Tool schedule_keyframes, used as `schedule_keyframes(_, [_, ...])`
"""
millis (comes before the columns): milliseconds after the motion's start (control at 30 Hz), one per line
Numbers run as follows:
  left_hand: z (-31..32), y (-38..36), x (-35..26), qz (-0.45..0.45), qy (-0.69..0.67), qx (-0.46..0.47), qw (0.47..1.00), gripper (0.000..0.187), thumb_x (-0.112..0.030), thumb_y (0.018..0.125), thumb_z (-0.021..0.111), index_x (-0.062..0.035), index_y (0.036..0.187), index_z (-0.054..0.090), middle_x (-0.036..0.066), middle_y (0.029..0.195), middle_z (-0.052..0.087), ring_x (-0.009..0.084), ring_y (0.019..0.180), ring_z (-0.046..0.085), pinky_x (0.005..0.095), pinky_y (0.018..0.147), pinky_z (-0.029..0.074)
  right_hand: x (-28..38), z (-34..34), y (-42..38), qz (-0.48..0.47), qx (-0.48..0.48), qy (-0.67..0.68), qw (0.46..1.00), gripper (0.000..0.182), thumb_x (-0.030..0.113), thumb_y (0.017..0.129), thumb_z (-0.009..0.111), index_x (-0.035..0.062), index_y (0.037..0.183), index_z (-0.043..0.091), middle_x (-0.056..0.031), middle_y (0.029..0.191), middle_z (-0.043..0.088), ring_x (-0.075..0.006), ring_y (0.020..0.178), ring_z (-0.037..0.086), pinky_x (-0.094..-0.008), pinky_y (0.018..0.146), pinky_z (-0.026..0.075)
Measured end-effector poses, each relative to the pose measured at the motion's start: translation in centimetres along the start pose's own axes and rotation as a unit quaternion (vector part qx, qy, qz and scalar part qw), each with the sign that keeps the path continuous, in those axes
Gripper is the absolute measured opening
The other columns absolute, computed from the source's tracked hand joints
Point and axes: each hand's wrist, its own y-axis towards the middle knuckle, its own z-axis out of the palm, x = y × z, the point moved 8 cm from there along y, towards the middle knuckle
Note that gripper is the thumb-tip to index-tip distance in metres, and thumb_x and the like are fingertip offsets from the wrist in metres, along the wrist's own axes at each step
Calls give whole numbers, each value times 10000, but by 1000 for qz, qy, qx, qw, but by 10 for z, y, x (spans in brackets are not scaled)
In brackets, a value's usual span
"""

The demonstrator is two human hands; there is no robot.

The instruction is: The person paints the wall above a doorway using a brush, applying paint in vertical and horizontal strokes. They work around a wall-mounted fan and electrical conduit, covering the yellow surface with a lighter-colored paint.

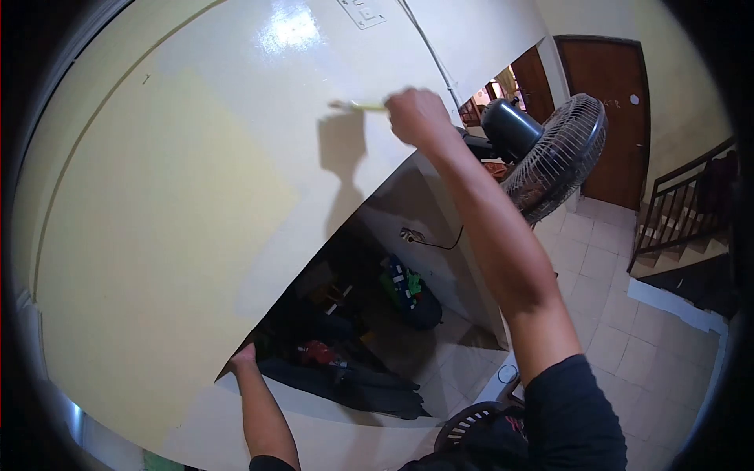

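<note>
My right hand (418,116) is closed round the yellowish handle of a paintbrush (357,106), whose tip points left at the wall (236,196). The hand and brush cast a dark shadow on the wall just below. Whitish paint covers the upper and right parts of the wall, and a pale yellow area spreads over its middle and left. Low down, my left hand (245,355) rests at the edge of a dark opening in the wall, its fingers hidden.
A black fan (554,157) stands close to the right of my right forearm. Cables run down near a socket plate (364,12) up high. Through the opening lie dark cloths (345,385) and bundles. Stairs with a railing (683,204) and a brown door (603,118) are further right.
</note>
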Motion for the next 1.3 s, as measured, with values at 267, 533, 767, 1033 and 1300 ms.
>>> schedule_keyframes(267, [7, 9, 0, 2, 73, 101, 992, 587, -491, 894, 459, -58, 1288, 503, 148, 1300, 526, 340, 1188, 502, 512, 972, 442, 24, 41, 30, -127, -51, 28, 990, 184, 73, 861, 461, 45, 963, 611, -173, 802, 633, -360, 732, 639, -463, 636, 505])
schedule_keyframes(533, [16, -12, 3, 20, 50, -9, 998, 544, -477, 912, 415, -77, 1265, 525, 144, 1272, 546, 362, 1158, 516, 561, 969, 422, 9, 51, -41, -191, 196, -56, 960, 182, 81, 804, 509, 24, 842, 678, -181, 837, 669, -343, 803, 666, -428, 714, 536])
schedule_keyframes(767, [12, -9, 2, 29, 43, -26, 998, 557, -506, 908, 405, -106, 1280, 508, 126, 1272, 544, 344, 1159, 520, 554, 934, 451, 20, 54, 45, -267, 310, -256, 876, 172, 85, 747, 654, 57, 906, 712, -139, 951, 694, -290, 887, 676, -398, 738, 548])
schedule_keyframes(1033, [14, -4, 7, 21, 76, -21, 997, 554, -513, 914, 394, -119, 1290, 498, 124, 1288, 533, 354, 1165, 511, 562, 924, 456, 4, 11, 224, -425, 25, -151, 892, 172, 66, 770, 547, 50, 871, 686, -133, 923, 676, -306, 881, 653, -407, 727, 536])
schedule_keyframes(1300, [20, -10, 6, 29, 73, -13, 997, 576, -514, 913, 398, -102, 1305, 489, 138, 1315, 517, 360, 1200, 491, 573, 960, 432, 1, 2, 232, -266, -19, -101, 959, 215, 48, 793, 510, 36, 939, 667, -183, 854, 667, -349, 790, 653, -440, 705, 536])
